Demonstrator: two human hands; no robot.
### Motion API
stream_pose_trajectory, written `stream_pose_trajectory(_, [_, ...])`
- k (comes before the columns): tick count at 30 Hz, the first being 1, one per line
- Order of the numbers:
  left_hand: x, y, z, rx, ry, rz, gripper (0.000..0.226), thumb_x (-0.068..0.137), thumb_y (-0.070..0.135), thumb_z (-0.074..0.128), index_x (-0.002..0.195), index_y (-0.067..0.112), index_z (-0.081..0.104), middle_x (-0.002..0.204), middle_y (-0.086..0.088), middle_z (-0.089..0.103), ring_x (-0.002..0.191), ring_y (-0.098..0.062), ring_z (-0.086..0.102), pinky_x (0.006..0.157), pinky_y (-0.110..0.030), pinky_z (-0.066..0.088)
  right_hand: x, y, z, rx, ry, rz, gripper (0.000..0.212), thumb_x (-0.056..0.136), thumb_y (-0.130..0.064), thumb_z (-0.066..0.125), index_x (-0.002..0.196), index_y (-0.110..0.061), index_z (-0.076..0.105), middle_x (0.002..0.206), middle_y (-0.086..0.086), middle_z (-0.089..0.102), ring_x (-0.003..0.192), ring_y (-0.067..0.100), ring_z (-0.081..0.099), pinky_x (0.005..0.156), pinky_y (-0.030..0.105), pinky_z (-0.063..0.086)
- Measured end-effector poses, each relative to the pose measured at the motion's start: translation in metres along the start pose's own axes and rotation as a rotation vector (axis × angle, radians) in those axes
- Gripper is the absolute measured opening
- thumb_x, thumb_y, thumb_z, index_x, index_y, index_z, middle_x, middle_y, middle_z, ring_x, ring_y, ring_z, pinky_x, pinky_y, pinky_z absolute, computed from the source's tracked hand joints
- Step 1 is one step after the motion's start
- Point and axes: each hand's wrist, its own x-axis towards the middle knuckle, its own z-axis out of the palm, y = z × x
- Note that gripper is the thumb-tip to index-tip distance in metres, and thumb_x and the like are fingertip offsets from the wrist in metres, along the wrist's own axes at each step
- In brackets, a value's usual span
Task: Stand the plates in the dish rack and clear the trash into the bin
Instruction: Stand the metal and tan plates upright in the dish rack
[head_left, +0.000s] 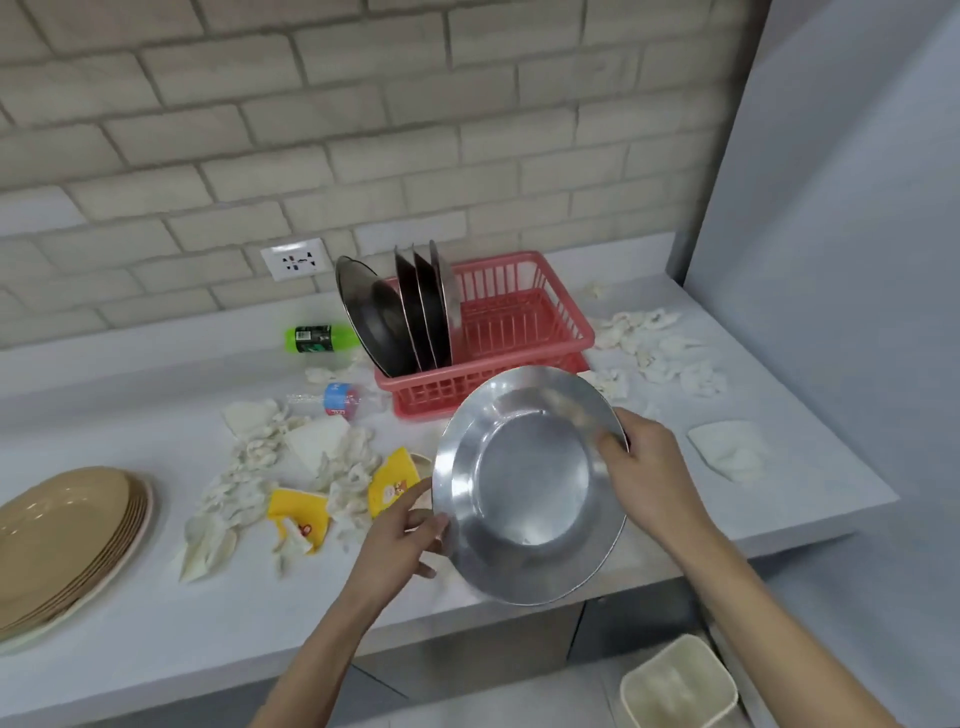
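I hold a steel plate (524, 483) tilted above the counter's front edge. My left hand (402, 540) pinches its left rim and my right hand (641, 467) grips its right rim. Behind it stands the red dish rack (524, 317) with several steel plates (410, 312) upright in its left end. Crumpled white tissue (291, 462) and torn yellow paper cups (298, 514) litter the counter to my left. More tissue (660, 348) lies right of the rack. A cream bin (678, 686) stands on the floor at the lower right.
A stack of tan plates (67, 535) rests at the counter's left edge. A green bottle (317, 339) and a clear bottle with a blue label (340, 399) lie left of the rack. A grey wall (841, 208) bounds the counter on the right.
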Motion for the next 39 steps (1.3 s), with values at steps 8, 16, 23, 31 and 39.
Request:
stream_pose_trajectory(8, [0.065, 0.034, 0.008, 0.241, 0.120, 0.181, 0.050, 0.094, 0.016, 0.064, 0.142, 0.019, 0.049, 0.126, 0.005, 0.064, 0.097, -0.012, 0.066, 0.071, -0.032, 0.058, 0.068, -0.043, -0.023, -0.324, 0.046, -0.149, 0.016, 0.096, -0.012, 0.042, 0.080, -0.011, 0.045, 0.072, 0.002, 0.051, 0.062, 0.014, 0.048, 0.051, 0.027, 0.031])
stream_pose_trajectory(16, [0.128, 0.041, -0.014, 0.664, 0.153, 0.485, 0.049, 0.091, 0.011, 0.064, 0.138, 0.019, 0.055, 0.138, 0.000, 0.058, 0.126, -0.019, 0.052, 0.105, -0.031, 0.040, 0.132, -0.090, -0.025, -0.482, 0.060, -0.214, 0.025, 0.095, -0.010, 0.039, 0.070, -0.011, 0.038, 0.071, 0.004, 0.044, 0.056, 0.016, 0.042, 0.045, 0.027, 0.024])
stream_pose_trajectory(23, [0.167, 0.021, -0.033, 0.900, 0.149, 0.587, 0.066, 0.083, 0.011, 0.069, 0.145, 0.015, 0.048, 0.148, -0.003, 0.048, 0.133, -0.024, 0.049, 0.108, -0.038, 0.041, 0.200, -0.112, 0.004, -0.569, 0.087, -0.250, 0.018, 0.095, -0.011, 0.041, 0.078, -0.005, 0.045, 0.084, 0.014, 0.051, 0.073, 0.033, 0.052, 0.056, 0.035, 0.034])
stream_pose_trajectory(31, [0.175, 0.008, -0.040, 0.902, 0.159, 0.644, 0.069, 0.079, 0.016, 0.073, 0.144, 0.020, 0.049, 0.149, 0.002, 0.049, 0.129, -0.020, 0.052, 0.105, -0.045, 0.041, 0.261, -0.125, 0.055, -0.661, 0.018, -0.236, 0.015, 0.095, -0.008, 0.041, 0.083, -0.002, 0.047, 0.097, 0.022, 0.055, 0.086, 0.040, 0.056, 0.066, 0.037, 0.036])
stream_pose_trajectory(39, [0.176, 0.004, -0.043, 0.872, 0.107, 0.660, 0.061, 0.079, 0.017, 0.070, 0.137, 0.024, 0.053, 0.151, 0.006, 0.045, 0.131, -0.016, 0.050, 0.107, -0.045, 0.041, 0.298, -0.101, 0.105, -0.772, 0.005, -0.219, 0.022, 0.096, -0.010, 0.042, 0.108, 0.004, 0.055, 0.111, 0.022, 0.057, 0.101, 0.041, 0.057, 0.076, 0.040, 0.042])
